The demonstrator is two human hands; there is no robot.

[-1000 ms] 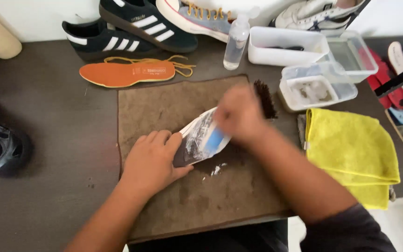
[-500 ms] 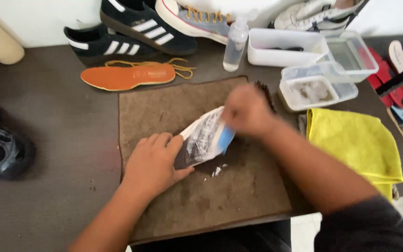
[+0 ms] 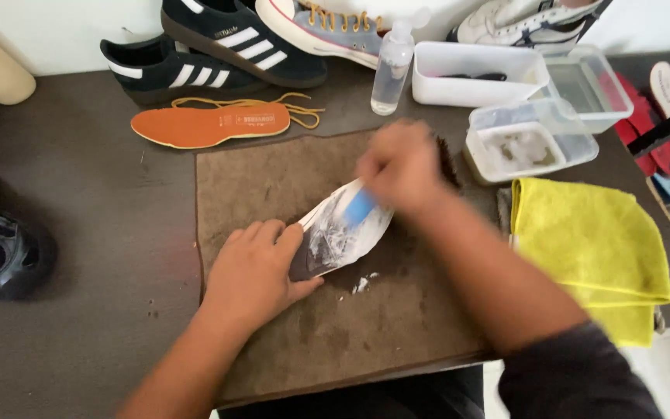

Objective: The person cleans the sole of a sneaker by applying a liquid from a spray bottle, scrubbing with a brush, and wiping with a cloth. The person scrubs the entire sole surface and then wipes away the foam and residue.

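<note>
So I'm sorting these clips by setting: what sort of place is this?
Probably a shoe-cleaning bench at a home or small shop. Sneakers line the back of the table, the hands scrub a foamy insole on a brown mat, with a spray bottle and water tubs nearby.

— What lies under the hands?

— A shoe insole [image 3: 343,233], flat on the brown mat and slanting from lower left up to upper right. Its lower end is dark; the rest is covered in white foam.

— And the brush?

— A brush [image 3: 360,208] with a blue handle rests on the foamy upper half, blurred. A few white flecks of foam lie just beside the insole's lower edge.
</note>
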